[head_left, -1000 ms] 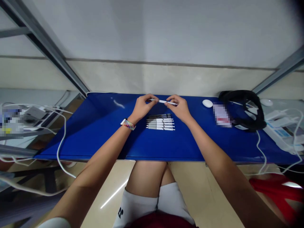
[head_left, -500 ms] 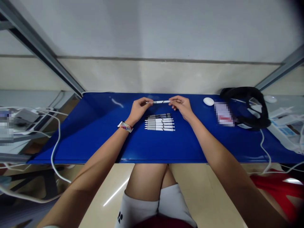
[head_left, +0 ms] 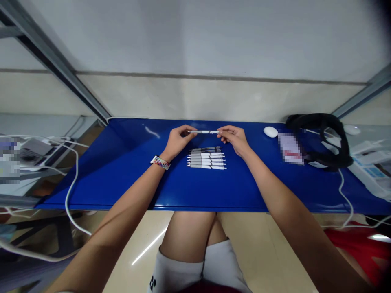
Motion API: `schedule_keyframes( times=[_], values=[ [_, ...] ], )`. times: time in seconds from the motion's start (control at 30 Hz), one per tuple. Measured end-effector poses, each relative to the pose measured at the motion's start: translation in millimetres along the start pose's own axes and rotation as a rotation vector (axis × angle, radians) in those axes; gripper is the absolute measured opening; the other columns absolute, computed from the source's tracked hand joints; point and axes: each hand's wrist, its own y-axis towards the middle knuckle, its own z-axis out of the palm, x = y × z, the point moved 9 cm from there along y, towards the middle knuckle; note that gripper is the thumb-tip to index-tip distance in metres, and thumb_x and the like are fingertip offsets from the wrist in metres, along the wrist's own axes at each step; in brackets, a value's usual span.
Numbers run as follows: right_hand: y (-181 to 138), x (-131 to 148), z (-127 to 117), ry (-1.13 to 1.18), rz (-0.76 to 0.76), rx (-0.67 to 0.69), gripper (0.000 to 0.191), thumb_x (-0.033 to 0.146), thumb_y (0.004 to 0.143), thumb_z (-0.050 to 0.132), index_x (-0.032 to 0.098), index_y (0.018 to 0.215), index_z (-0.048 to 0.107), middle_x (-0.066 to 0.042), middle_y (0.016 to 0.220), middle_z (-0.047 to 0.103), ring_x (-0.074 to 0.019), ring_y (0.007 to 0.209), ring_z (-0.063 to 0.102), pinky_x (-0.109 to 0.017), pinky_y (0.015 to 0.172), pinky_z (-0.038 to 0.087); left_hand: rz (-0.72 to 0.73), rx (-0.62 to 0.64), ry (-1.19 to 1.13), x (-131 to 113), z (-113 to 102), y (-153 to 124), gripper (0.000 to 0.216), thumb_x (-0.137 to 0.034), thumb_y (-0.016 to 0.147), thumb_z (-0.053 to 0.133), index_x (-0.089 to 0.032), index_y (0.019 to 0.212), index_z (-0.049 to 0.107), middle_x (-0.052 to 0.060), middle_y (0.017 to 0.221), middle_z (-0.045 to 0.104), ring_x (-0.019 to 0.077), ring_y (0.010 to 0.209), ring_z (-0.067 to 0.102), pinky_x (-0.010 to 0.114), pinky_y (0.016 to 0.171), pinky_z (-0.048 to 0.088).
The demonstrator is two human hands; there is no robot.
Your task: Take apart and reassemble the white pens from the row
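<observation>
A white pen point(head_left: 206, 132) with a dark marking lies level between my two hands, beyond a row of pens. My left hand point(head_left: 179, 141) pinches its pointed left end between thumb and fingers. At the other end, my right hand point(head_left: 234, 139) grips the pen's right tip the same way. Nearer to me, several white and grey pens point(head_left: 207, 160) lie side by side on the blue table point(head_left: 128, 179), points to the left. Darker pens point(head_left: 206, 150) lie along the far side of that row.
To the right are a white oval object point(head_left: 270, 132), a blurred-out packet point(head_left: 290, 148) and a black headset-like strap point(head_left: 342, 138). A white cable point(head_left: 71, 191) hangs over the table's left side. Metal posts point(head_left: 88, 97) rise at the sides, and a wall stands behind.
Both hands keep their hold on the pen's ends, with hardly any movement. The view has shifted slightly, and the row of pens lies as before.
</observation>
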Motion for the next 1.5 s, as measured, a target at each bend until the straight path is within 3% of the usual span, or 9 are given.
schedule_keyframes(
  times=[0.73,0.97,1.07,1.13,1.2,1.3,1.37,1.43,1.5],
  values=[
    [-3.9,3.5,9.6,-0.043,-0.058,0.025,0.035,0.048,0.070,0.094,0.021,0.089,0.084,-0.006,0.078,0.078,-0.0192,0.070,0.069,-0.037,0.070,0.059,-0.059,0.183,-0.066,22.5,-2.3,2.0,0.027,-0.045,0.089,0.078,-0.019,0.085,0.083,0.007,0.080,0.078,0.0178,0.073,0.069,0.032,0.077,0.051],
    [-8.0,13.3,17.9,-0.069,-0.118,0.057,0.033,0.048,0.072,0.093,0.022,0.090,0.083,-0.006,0.079,0.078,-0.0208,0.075,0.071,-0.039,0.074,0.060,-0.135,0.094,-0.036,25.7,-7.0,1.8,0.062,-0.066,0.099,0.060,-0.020,0.061,0.076,0.004,0.051,0.060,0.0149,0.053,0.052,0.034,0.066,0.044],
    [-6.4,9.6,17.6,-0.049,-0.082,0.052,0.035,0.049,0.070,0.094,0.022,0.090,0.082,-0.007,0.080,0.079,-0.0208,0.074,0.072,-0.039,0.074,0.061,-0.123,0.102,-0.120,27.5,-4.0,3.4,0.055,-0.064,0.100,0.060,-0.019,0.076,0.080,0.005,0.063,0.068,0.0171,0.062,0.062,0.034,0.073,0.049],
    [-5.1,6.7,16.5,-0.032,-0.063,0.047,0.037,0.049,0.069,0.094,0.022,0.091,0.082,-0.007,0.082,0.080,-0.0199,0.074,0.072,-0.038,0.073,0.061,-0.089,0.099,-0.152,25.7,-3.6,4.5,0.037,-0.056,0.092,0.075,-0.020,0.098,0.082,0.005,0.075,0.074,0.0179,0.070,0.066,0.033,0.075,0.050],
    [-4.1,5.0,15.3,-0.023,-0.056,0.041,0.037,0.048,0.069,0.094,0.021,0.091,0.081,-0.007,0.083,0.081,-0.0194,0.073,0.072,-0.037,0.073,0.061,-0.053,0.094,-0.147,22.2,-3.9,4.8,0.037,-0.047,0.083,0.086,-0.022,0.109,0.079,0.004,0.084,0.076,0.0180,0.075,0.067,0.032,0.075,0.051],
    [-3.8,3.9,14.4,-0.019,-0.054,0.042,0.035,0.047,0.070,0.093,0.021,0.092,0.081,-0.007,0.083,0.081,-0.0192,0.073,0.071,-0.037,0.073,0.060,-0.055,0.089,-0.087,20.3,-4.5,3.8,0.033,-0.053,0.090,0.078,-0.020,0.092,0.081,0.005,0.081,0.077,0.0184,0.075,0.068,0.033,0.078,0.052],
    [-3.8,3.3,14.3,-0.009,-0.055,0.046,0.035,0.046,0.070,0.094,0.022,0.092,0.081,-0.006,0.083,0.081,-0.0191,0.073,0.071,-0.036,0.073,0.060,-0.091,0.082,-0.042,22.0,-4.8,2.7,0.051,-0.061,0.100,0.062,-0.019,0.078,0.081,0.007,0.073,0.075,0.0189,0.073,0.068,0.035,0.080,0.052],
    [-3.5,2.4,13.8,0.008,-0.056,0.046,0.035,0.046,0.071,0.094,0.021,0.092,0.081,-0.006,0.083,0.081,-0.0189,0.073,0.071,-0.036,0.072,0.059,-0.103,0.079,-0.034,21.7,-4.5,1.8,0.051,-0.063,0.100,0.061,-0.019,0.087,0.084,0.007,0.072,0.075,0.0193,0.073,0.068,0.035,0.081,0.052],
    [-3.1,1.2,13.2,0.022,-0.056,0.044,0.034,0.046,0.071,0.093,0.021,0.093,0.081,-0.006,0.083,0.081,-0.0188,0.073,0.071,-0.036,0.072,0.059,-0.071,0.083,-0.063,17.4,-3.6,1.1,0.042,-0.058,0.091,0.077,-0.021,0.110,0.084,0.005,0.081,0.078,0.0197,0.076,0.070,0.034,0.080,0.053]
  ],
)
